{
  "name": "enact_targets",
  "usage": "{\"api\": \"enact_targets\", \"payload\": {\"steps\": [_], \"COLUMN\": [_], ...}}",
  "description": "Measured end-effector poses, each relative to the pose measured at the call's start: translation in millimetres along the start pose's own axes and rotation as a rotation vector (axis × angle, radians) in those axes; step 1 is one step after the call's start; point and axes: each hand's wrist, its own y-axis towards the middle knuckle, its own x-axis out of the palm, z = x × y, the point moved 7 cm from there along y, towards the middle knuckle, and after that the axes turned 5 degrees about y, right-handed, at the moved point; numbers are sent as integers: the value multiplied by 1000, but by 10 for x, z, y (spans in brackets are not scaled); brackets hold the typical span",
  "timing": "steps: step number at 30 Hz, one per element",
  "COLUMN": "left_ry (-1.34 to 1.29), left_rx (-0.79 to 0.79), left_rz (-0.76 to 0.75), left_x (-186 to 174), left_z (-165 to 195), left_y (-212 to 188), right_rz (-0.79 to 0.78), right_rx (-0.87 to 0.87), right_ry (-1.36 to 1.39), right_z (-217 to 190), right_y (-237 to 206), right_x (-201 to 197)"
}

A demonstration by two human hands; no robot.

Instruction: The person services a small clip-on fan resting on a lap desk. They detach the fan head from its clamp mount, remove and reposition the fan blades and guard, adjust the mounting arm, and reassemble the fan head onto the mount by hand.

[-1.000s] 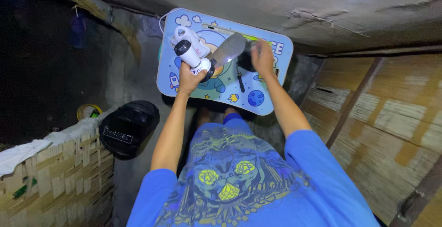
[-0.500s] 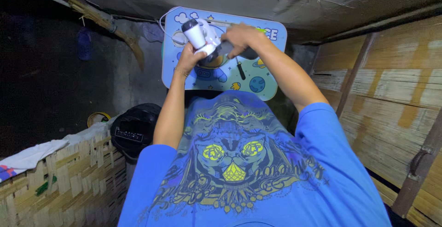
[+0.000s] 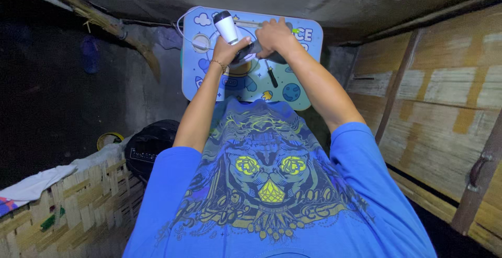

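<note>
A white hair dryer is held above a small blue table printed with planets and rockets. My left hand grips the dryer just below its white barrel, which points up and away. My right hand is closed over the dryer's dark grey part, right beside my left hand. What lies under the right hand's fingers is hidden. A dark screwdriver lies on the table just below my hands. A white cord loops off the table's far left corner.
A black bag sits on the floor to the left of my lap, with a yellow round container beside it. A woven bamboo panel with white cloth is at lower left. Wooden plank walls close in the right side.
My right hand has moved left from a grey piece it held apart and now closes over the dryer next to my left hand. The view has tilted down slightly.
</note>
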Motion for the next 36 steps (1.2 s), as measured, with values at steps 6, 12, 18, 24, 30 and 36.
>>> {"api": "enact_targets", "payload": {"steps": [6, 12, 18, 24, 30, 36], "left_ry": [228, 251, 158, 135, 156, 382], "left_rx": [98, 31, 53, 67, 95, 53], "left_rz": [131, 55, -10, -24, -10, 179], "left_x": [92, 53, 14, -27, -57, -47], "left_z": [-13, 35, 76, 47, 42, 29], "left_y": [-74, -21, -25, -54, -62, -102], "right_rz": [-96, -1, 66, 11, 55, 71], "right_rx": [-39, -184, -308, -309, -357, -342], "right_ry": [81, 180, 357, 417, 397, 456], "right_z": [-104, -87, -136, -172, -230, -219], "right_y": [-89, -165, -182, -154, -141, -150], "right_x": [210, 168, 110, 130, 97, 105]}}
